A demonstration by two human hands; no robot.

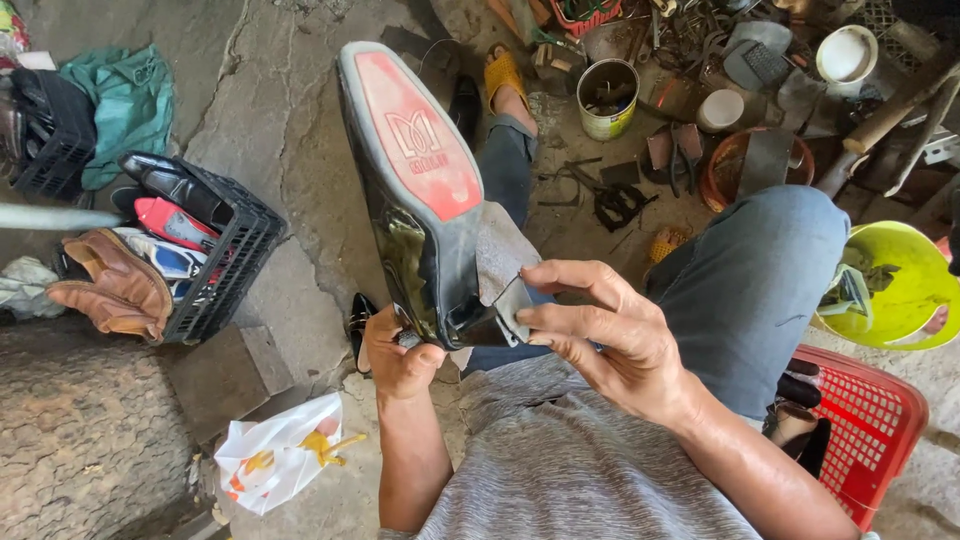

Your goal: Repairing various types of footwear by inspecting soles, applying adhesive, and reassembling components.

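Left hand point(398, 358) is clenched around the heel end of a glossy black shoe point(415, 215), holding it sole-up over the lap, toe pointing away from the person. Right hand point(610, 335) pinches a small grey heel piece point(513, 308) between thumb and fingers, right against the shoe's heel area. A grey worn patch sits on the sole just above it; the forepart carries a red sole panel point(420, 135).

Around: black crate point(235, 255) of shoes to the left on the concrete floor, brown boots point(110, 285) just beside it, a white plastic bag point(280, 462) near the left elbow. Red basket point(865, 425) beside the right thigh, yellow-green bowl point(900, 285) past the knee. Tin can point(607, 98) and scattered tools lie on the floor ahead.
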